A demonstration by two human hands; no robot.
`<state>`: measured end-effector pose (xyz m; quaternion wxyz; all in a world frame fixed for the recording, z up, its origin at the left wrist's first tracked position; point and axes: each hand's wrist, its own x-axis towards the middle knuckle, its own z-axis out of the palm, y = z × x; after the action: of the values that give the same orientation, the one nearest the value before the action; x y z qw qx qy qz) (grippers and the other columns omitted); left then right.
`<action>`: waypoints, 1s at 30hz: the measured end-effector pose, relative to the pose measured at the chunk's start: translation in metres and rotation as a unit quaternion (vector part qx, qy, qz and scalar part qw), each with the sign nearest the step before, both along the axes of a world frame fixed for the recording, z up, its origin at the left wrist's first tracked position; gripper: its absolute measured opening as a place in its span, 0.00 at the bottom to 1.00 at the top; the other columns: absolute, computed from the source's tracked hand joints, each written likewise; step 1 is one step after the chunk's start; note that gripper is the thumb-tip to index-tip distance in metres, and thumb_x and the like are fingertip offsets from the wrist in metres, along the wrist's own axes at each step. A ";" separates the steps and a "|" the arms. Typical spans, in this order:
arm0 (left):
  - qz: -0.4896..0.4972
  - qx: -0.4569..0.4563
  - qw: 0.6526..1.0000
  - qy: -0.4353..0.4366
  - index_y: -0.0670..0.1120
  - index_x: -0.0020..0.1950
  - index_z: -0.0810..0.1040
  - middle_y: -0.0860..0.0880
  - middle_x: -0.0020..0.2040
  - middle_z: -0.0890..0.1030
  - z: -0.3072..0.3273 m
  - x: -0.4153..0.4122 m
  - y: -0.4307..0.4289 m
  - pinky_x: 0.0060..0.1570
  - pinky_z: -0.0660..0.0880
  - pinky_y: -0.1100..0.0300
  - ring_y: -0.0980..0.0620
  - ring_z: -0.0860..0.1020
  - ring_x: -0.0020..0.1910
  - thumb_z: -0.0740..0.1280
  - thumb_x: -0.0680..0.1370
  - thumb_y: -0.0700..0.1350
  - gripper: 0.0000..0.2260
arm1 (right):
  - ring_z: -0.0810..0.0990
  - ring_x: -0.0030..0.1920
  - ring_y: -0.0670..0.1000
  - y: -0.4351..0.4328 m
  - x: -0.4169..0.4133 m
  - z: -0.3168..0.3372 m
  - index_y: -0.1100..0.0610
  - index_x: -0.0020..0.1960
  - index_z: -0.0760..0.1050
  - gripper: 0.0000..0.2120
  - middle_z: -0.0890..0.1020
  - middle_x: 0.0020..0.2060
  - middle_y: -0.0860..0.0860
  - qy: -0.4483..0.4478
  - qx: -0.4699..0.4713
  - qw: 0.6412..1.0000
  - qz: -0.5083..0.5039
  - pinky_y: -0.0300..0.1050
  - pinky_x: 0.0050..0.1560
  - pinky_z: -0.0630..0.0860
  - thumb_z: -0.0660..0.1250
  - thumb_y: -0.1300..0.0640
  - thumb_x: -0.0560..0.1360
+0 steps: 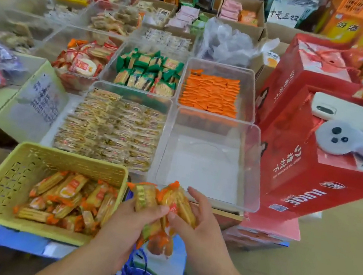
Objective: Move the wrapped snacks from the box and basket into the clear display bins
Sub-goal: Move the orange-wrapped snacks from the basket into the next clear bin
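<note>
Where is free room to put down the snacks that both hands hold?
The empty clear bin is bare: tan-snack bin left of it, orange-snack bin behind, red box to the right. Those filled bins and the yellow basket are crowded.

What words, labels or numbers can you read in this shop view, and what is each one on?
"十元三双": handwritten on the white sign at the back.
"汾酒": on the orange carton, top right.
On the red gift box: upside-down print, not surely readable.
On the clear printed sheet at left: blurred.
On the wrapped snacks: too small to read.
</note>
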<state>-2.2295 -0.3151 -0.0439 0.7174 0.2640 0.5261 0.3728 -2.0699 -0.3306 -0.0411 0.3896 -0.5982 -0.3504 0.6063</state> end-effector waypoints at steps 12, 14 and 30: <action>0.116 -0.099 0.984 -0.088 0.45 0.56 0.87 0.36 0.59 0.84 0.003 0.024 -0.002 0.45 0.80 0.45 0.37 0.85 0.53 0.79 0.68 0.49 0.18 | 0.86 0.48 0.52 0.022 0.039 0.011 0.55 0.56 0.80 0.06 0.86 0.47 0.52 0.014 0.020 0.999 0.038 0.46 0.47 0.82 0.68 0.60 0.80; 0.093 -0.089 0.989 -0.079 0.45 0.57 0.87 0.34 0.59 0.84 0.003 0.019 0.001 0.53 0.74 0.38 0.32 0.81 0.56 0.80 0.66 0.52 0.22 | 0.85 0.44 0.50 0.023 0.036 0.014 0.56 0.54 0.80 0.05 0.86 0.46 0.53 0.024 0.005 0.998 0.052 0.41 0.42 0.80 0.68 0.61 0.80; 0.047 -0.055 0.997 -0.025 0.52 0.53 0.87 0.36 0.55 0.86 -0.002 -0.001 0.020 0.56 0.72 0.24 0.26 0.81 0.56 0.77 0.70 0.49 0.12 | 0.85 0.56 0.60 0.055 0.017 -0.001 0.52 0.64 0.80 0.23 0.85 0.57 0.57 0.149 -0.125 0.973 0.124 0.54 0.53 0.81 0.75 0.46 0.72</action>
<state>-2.2308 -0.2950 -0.0457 0.7254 0.1897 0.5395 0.3830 -2.0525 -0.2760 -0.0424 0.2812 -0.4971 -0.2808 0.7713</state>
